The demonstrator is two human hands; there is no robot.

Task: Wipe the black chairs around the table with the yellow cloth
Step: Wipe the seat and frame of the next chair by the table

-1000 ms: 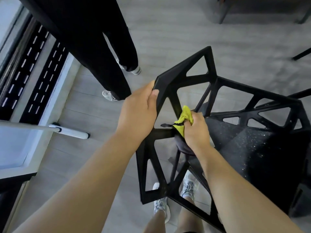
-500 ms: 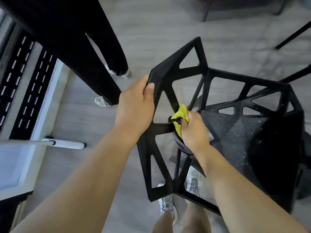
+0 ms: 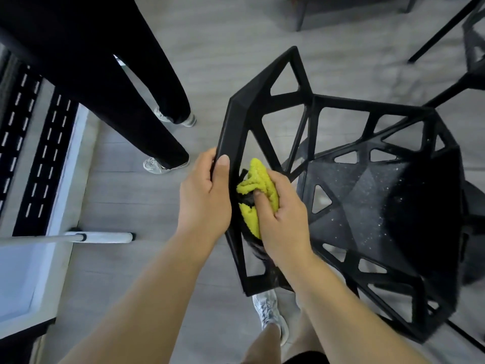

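Note:
A black chair (image 3: 367, 206) with triangular cut-outs stands in front of me, its backrest nearest to me and its dusty seat to the right. My left hand (image 3: 204, 198) grips the outer edge of the backrest frame, thumb on top. My right hand (image 3: 280, 219) holds the bunched yellow cloth (image 3: 258, 190) and presses it against the inner side of the backrest, close to my left hand. Part of the cloth is hidden under my fingers.
A person in black trousers (image 3: 110, 82) and pale shoes stands at the upper left. A white pole (image 3: 102, 237) lies over the floor at left beside a black vented ledge (image 3: 34, 153). Another black chair (image 3: 472, 35) shows at the top right. My own shoe (image 3: 270, 313) is below the chair.
My left hand has slid down the backrest edge toward me. The right hand with the cloth has moved down and turned, so more of the cloth shows. The view has shifted.

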